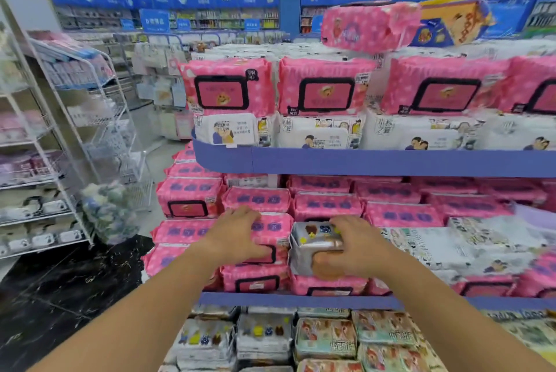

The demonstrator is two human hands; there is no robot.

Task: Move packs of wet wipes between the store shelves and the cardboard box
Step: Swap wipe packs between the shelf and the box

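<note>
On the middle shelf (294, 301) pink packs of wet wipes lie in stacks. My left hand (237, 236) rests on a pink pack (270, 239) in the second stack from the left, fingers curled over its front. My right hand (358, 246) grips a silver-grey pack (310, 243) with small cartoon figures, thumb under it and fingers over its top, in the gap beside the pink pack. No cardboard box is in view.
The top shelf (376, 162) carries pink packs stacked on white ones. Silver and pastel packs (264, 332) fill the lowest shelf. A loose pink pack (370, 25) lies on top, upper right. White wire racks (75, 143) stand at the left beside a dark floor (66, 290).
</note>
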